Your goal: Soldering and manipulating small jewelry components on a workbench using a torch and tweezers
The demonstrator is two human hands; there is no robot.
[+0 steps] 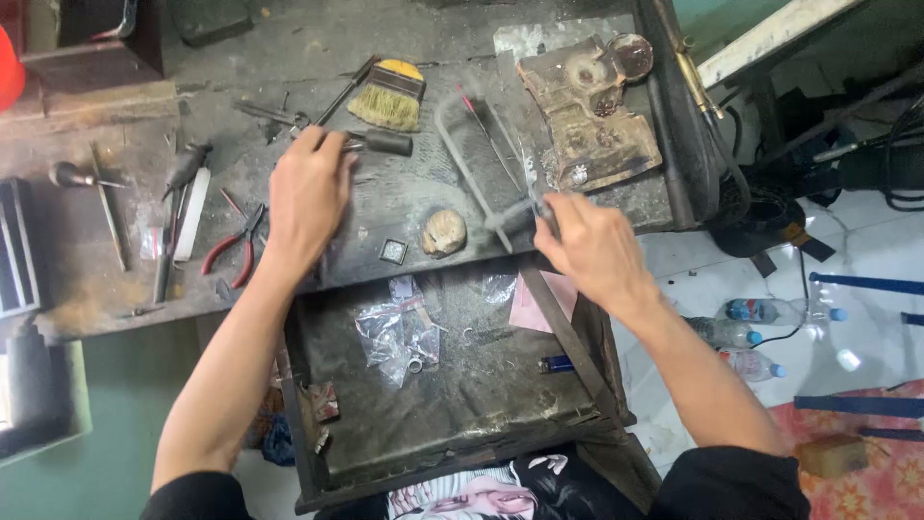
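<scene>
Grimy table, frame centre: left hand closed on dark-handled tool; right hand gripping jeweller's saw handle.

Bare bench surface was left between the left hand and the saw frame. Passage leftward was obstructed by red-handled pliers; rearward, by a brush.

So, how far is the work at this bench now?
Done: the drawer is open, with small bags and rings inside. In hand: the right hand grips a saw frame, and the left hand holds a dark-handled tool. No cut is visible yet.
</scene>
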